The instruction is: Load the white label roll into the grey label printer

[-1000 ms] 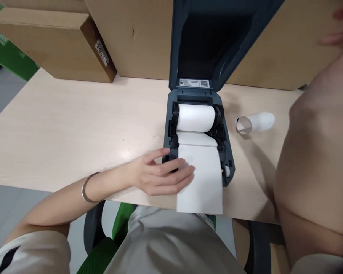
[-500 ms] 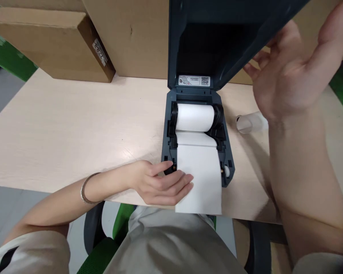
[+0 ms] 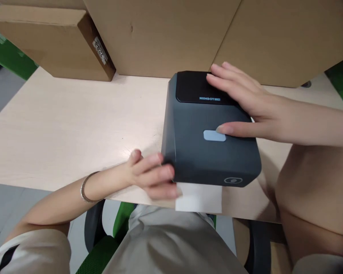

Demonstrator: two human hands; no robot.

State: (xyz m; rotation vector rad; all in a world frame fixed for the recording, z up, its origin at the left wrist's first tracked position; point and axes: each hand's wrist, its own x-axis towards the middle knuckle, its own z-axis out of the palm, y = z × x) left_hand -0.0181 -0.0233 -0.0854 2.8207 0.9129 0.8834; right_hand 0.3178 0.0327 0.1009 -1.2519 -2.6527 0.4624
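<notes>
A dark grey label printer (image 3: 208, 152) sits on the light wooden desk (image 3: 74, 125) with its lid down. My right hand (image 3: 240, 102) lies flat on the lid, fingers stretched out and thumb by the pale blue button (image 3: 213, 136). A strip of white label paper (image 3: 200, 198) sticks out of the printer's front over the desk edge. My left hand (image 3: 151, 177) rests at the printer's front left corner, fingers extended and touching the left edge of the paper strip. A bracelet (image 3: 85, 186) is on my left wrist.
Cardboard boxes stand behind the printer: a small one (image 3: 54, 42) at the back left and large ones (image 3: 188, 34) along the back. A green chair (image 3: 114, 232) shows below the desk edge.
The printer lid was open, showing the paper roll; my right hand has come down and the lid is now closed under it. My left hand has shifted slightly left at the front corner.
</notes>
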